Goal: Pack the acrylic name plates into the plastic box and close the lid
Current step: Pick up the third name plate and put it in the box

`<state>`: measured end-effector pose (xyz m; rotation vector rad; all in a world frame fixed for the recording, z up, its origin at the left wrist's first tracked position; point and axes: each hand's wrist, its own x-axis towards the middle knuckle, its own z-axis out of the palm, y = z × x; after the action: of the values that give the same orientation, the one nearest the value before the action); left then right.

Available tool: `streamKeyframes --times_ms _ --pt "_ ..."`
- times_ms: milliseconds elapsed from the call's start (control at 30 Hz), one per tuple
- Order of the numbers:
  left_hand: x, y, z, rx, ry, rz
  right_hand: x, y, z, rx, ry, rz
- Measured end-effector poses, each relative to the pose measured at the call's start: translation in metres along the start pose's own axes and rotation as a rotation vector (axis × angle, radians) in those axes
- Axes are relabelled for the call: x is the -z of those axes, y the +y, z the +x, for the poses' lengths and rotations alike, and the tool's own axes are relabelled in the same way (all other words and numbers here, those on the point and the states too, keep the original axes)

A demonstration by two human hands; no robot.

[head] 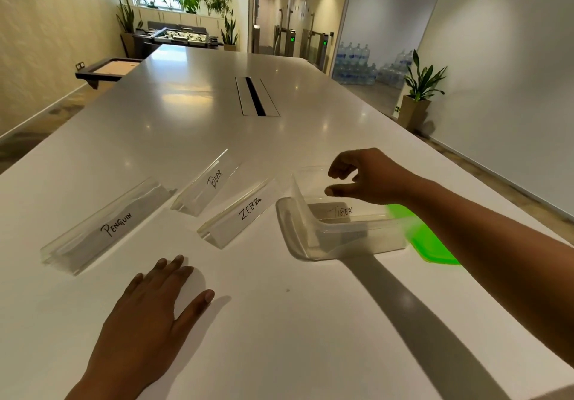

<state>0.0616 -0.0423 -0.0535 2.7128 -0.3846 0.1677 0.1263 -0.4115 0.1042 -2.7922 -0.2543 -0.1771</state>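
Table: white, glossy and hard. Expect anything you nudge on it to slide.

Plastic box: clear, thin-walled, top open, right of centre on the table. Judged light and slightly flexible, so steady a wall when you load it or it will skate. Its near-left end is smeared, possibly by motion, so I cannot tell whether it sits flat.

Green lid: lies flat just right of the box, partly hidden by your right forearm. It looks thin and bendy, so lift it by an edge.

Name plates:
- PENGUIN plate is the longest. It lies far left, apart from the rest.
- ZEBRA plate lies just left of the box.
- BEAR plate lies beyond the gap between those two.
- These three are on the table, not yet packed.
- TIGER plate lies inside the box on its floor.

Handling: acrylic is rigid, with smooth, slippery faces that scratch and corners that chip.
- Weight is judged modest.
- Take each plate across its short width near mid-length, thumb on one face and fingers on the other.
- Lower it in rather than dropping it.

Right hand: hovers over the box's far-left part, fingers loosely curled, thumb apart from them, holding nothing.

Left hand: flat on the table near you, fingers spread, touching no plate.
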Motion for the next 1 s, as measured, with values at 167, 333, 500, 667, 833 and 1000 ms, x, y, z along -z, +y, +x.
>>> streamKeyframes --times_ms 167,333,500,667,833,1000 --pt "0.002 0.002 -0.002 0.005 0.008 -0.004 -0.021 -0.055 -0.039 0.117 0.347 0.238" --pt "0.003 0.004 -0.003 0.004 0.014 -0.005 -0.073 -0.093 -0.084 0.224 0.382 0.341" --pt "0.002 0.007 -0.004 -0.004 0.021 -0.003 -0.126 -0.093 -0.102 0.102 0.198 0.269" --pt "0.003 0.009 -0.003 -0.004 0.023 -0.028 -0.153 -0.085 -0.1 0.031 0.054 0.16" --pt "0.005 0.004 -0.005 -0.004 0.034 -0.027 -0.166 -0.09 -0.1 0.03 0.041 0.082" --pt "0.005 0.003 -0.006 -0.007 0.023 -0.024 -0.166 -0.091 -0.101 0.025 0.029 0.061"
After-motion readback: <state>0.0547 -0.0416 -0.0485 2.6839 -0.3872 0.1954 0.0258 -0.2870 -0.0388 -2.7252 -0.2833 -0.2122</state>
